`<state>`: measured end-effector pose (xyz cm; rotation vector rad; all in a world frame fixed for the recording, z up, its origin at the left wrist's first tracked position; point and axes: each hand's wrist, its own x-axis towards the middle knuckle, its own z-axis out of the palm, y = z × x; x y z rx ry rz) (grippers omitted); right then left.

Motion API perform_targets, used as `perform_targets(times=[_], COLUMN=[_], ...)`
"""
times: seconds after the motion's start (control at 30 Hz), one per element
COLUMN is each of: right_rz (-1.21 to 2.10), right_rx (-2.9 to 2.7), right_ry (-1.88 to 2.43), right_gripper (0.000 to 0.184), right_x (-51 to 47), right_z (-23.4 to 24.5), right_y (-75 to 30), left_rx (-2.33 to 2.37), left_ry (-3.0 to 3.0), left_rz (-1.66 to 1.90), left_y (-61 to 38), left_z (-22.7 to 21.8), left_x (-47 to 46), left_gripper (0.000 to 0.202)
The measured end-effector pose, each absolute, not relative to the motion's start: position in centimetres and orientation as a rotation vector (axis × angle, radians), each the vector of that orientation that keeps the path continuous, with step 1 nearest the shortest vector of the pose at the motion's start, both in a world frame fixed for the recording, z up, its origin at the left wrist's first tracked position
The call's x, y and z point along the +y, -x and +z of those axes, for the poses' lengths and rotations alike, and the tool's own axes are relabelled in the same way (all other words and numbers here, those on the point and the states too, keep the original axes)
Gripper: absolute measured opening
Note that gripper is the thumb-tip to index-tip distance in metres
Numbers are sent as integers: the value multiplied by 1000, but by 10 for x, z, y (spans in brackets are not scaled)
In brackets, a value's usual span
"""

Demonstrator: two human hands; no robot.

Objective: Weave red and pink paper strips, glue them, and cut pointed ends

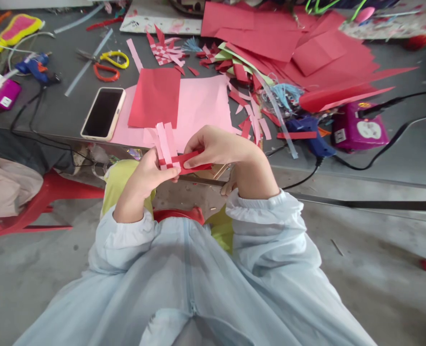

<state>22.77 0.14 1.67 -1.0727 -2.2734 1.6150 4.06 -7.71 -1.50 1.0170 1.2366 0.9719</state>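
Note:
Both my hands hold a small woven piece of paper strips [169, 149] in front of the table edge. My left hand [151, 173] pinches its lower left side, fingers closed on the pink upright strips. My right hand [216, 146] is closed on a red strip [193, 161] that crosses the pink ones sideways. Just behind the hands a pink sheet [201, 108] lies on the grey table [59, 110], with a red sheet [155, 96] on top of it.
A phone [103, 113] lies left of the pink sheet. Scissors [106, 65], blue glue guns [36, 67] [311, 137], a magenta box [359, 129] with cables, a finished weave [165, 50] and a heap of red paper [306, 43] crowd the table. A red stool [43, 202] stands at left.

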Motion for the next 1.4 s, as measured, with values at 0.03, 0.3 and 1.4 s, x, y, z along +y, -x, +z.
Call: perform_targets(times=[0.03,0.3,1.4], right_rz=[1615,1548,1556], right_rx=[-2272,-2292,-2442], right_ry=[1072,1051,1074], right_gripper=[15,15,15], right_x=[1,0,4], right_z=[17,18,18], right_y=[-227,-228,-236], left_rx=[1226,1329,1405], left_ry=[-1011,-895,-1037], left_rz=[957,1025,1207], left_y=[-42,-57,-22], left_z=[-14,-16,-5], left_x=[-77,-77,-64], left_gripper=[37,50,30])
